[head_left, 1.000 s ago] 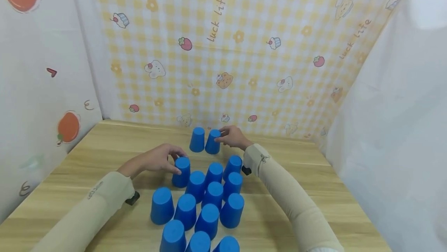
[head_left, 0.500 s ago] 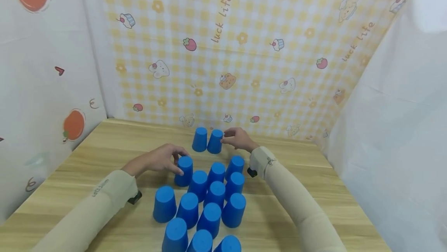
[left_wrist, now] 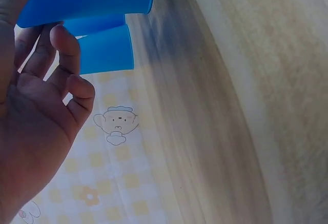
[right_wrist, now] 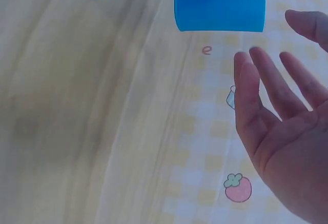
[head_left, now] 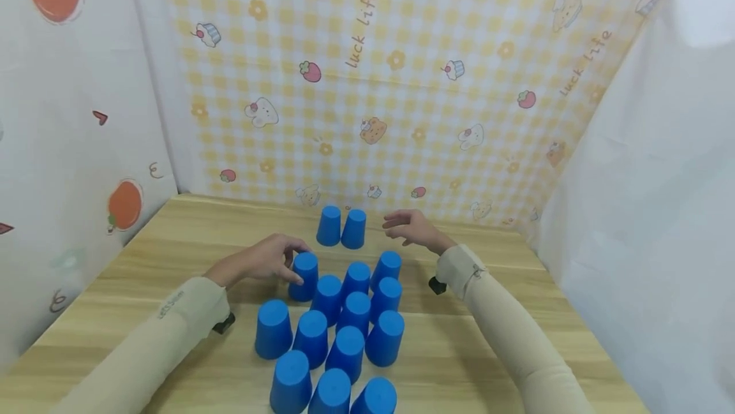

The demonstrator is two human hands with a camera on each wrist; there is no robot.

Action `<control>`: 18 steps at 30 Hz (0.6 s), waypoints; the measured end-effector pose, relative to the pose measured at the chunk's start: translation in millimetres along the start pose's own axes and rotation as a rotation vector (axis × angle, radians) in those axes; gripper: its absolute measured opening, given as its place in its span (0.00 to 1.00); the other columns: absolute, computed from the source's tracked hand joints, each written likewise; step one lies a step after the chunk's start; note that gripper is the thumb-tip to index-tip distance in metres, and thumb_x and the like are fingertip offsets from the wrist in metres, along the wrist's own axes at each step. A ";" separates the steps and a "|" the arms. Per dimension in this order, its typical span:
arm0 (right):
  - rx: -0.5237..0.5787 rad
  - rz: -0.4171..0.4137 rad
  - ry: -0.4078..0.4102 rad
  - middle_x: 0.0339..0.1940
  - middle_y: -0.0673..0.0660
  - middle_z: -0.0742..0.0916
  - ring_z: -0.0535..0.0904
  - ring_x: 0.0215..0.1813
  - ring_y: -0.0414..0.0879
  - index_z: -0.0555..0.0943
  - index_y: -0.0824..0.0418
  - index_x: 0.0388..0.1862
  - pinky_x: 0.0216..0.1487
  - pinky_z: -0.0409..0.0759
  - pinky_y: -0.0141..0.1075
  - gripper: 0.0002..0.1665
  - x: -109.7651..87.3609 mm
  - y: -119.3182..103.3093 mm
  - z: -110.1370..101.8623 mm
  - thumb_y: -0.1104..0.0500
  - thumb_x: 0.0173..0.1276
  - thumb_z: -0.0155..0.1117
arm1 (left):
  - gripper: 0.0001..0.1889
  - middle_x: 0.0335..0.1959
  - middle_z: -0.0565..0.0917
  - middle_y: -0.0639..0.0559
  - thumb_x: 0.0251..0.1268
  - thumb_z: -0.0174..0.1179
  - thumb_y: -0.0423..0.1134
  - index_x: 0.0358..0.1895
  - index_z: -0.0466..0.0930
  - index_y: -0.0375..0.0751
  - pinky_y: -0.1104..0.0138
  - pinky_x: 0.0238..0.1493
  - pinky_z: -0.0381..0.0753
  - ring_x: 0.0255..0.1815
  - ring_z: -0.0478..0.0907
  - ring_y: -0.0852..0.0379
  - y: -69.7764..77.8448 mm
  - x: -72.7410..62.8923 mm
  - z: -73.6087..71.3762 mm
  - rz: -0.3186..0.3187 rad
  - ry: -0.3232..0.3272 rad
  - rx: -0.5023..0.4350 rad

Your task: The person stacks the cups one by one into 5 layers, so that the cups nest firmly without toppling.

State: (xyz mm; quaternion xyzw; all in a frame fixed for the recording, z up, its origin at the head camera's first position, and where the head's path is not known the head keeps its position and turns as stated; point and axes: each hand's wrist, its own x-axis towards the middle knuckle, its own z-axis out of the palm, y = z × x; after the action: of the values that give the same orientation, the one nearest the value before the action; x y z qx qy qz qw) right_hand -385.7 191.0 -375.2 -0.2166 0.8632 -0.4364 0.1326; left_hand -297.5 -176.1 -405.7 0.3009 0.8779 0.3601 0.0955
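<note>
The person's left grip [head_left: 272, 261] pinches a blue cup [head_left: 306, 277] between thumb and fingers — the thumb lies on its near side and the fingers reach round behind, so part of the contact is hidden. That cup is upside down, closed end up, at the far left corner of the cluster; whether its rim touches the table [head_left: 201, 226] I cannot tell. The right grip [head_left: 415, 229] holds nothing: its fingers are spread and loosely bent, just to the right of the far right cup [head_left: 353, 230] and apart from it. The far left cup [head_left: 329, 228] stands close beside that one, both upside down.

Nearer than this pair is the cluster of cups [head_left: 353, 315], packed in uneven rows and running out of view at the near edge. A checked cloth [head_left: 425, 98] hangs behind the table.

The likeliest mishap is a knock: the held cup is so near its neighbour that a sideways drag could tip or shift it. A hard squeeze might make the tapered wall slip — and a low sweep of the right forearm could catch the cups on that side.
</note>
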 end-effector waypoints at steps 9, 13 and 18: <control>-0.003 -0.047 -0.121 0.61 0.62 0.83 0.82 0.58 0.59 0.74 0.62 0.67 0.48 0.83 0.53 0.27 -34.7 8.7 -4.2 0.65 0.69 0.61 | 0.27 0.41 0.82 0.56 0.52 0.76 0.48 0.56 0.80 0.48 0.61 0.35 0.79 0.33 0.77 0.53 -1.1 0.4 2.1 -0.054 -0.006 -0.025; 0.056 -0.065 -0.156 0.63 0.64 0.81 0.82 0.58 0.57 0.72 0.64 0.69 0.48 0.82 0.56 0.29 -44.1 20.3 -2.6 0.65 0.68 0.62 | 0.27 0.41 0.82 0.55 0.51 0.77 0.48 0.56 0.80 0.48 0.61 0.35 0.79 0.33 0.77 0.53 -1.1 0.5 0.7 -0.067 -0.016 -0.020; 0.075 -0.086 -0.164 0.64 0.64 0.80 0.81 0.59 0.57 0.71 0.62 0.70 0.49 0.82 0.54 0.32 -52.6 27.8 -1.0 0.61 0.68 0.66 | 0.28 0.44 0.83 0.53 0.51 0.77 0.46 0.57 0.80 0.46 0.60 0.36 0.80 0.32 0.78 0.53 0.2 1.2 1.1 -0.073 -0.023 -0.034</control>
State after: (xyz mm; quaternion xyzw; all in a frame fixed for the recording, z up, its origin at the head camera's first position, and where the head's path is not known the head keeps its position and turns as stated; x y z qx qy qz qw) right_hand -347.4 232.0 -395.1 -0.2833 0.8225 -0.4543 0.1920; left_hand -298.0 -174.6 -406.3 0.2712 0.8808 0.3678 0.1238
